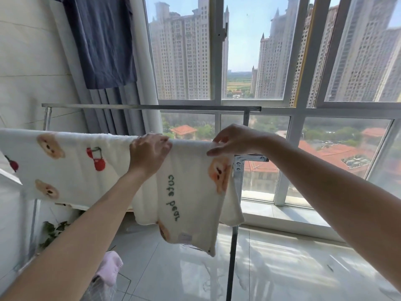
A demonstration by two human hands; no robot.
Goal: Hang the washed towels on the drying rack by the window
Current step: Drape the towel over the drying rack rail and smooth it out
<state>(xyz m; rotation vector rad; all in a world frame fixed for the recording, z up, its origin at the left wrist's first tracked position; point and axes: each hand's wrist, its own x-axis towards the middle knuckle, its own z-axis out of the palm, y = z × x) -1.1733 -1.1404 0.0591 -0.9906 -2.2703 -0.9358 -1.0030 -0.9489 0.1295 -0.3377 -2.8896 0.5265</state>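
Cream terry towel (191,192) printed with bear faces, red cherries and green lettering, draped over the near rail of the silver metal drying rack (237,177) by the window (217,51). Spread flat along the rail to the left. Hangs longer and somewhat bunched toward the right end, lower corner drooping beside the rack's upright post.

Left hand (149,153) on top of the fold at mid-rail, fingers curled over the cloth and gripping it. Right hand (234,140) near the rail's right end, thumb and fingertips pinching the towel's top edge. Both forearms bare and stretched forward.

Higher rear bar of the rack running level behind the hands. Dark navy garment (102,40) hanging at upper left against the white tiled wall (28,61), grey curtain (121,120) gathered beside it. Pale pink cloth (109,266) low at the left, just beside the left forearm; whatever lies under it too blurred to tell. Green leaves (52,231) below the towel's left part. Glossy white floor tiles (282,268) underfoot. Tall apartment blocks and red roofs beyond the glass.
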